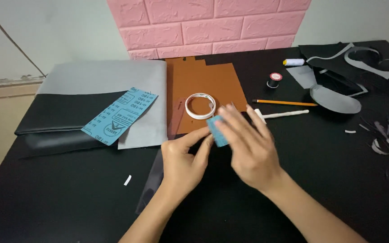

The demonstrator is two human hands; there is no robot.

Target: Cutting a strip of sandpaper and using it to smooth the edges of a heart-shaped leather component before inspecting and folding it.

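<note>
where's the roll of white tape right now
In the head view the roll of white tape lies flat on the brown sheet, near the middle of the black table, just beyond the right hand and left of the pencil.

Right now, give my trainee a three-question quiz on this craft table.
1. True or false: the tape roll lies on the brown sheet.
2. Which hand presses the small blue piece: A left hand, B right hand?
3. What lies just behind the white stick?

Key: 1 true. 2 B, though the left hand's fingers touch its edge. 3 The pencil.
</note>
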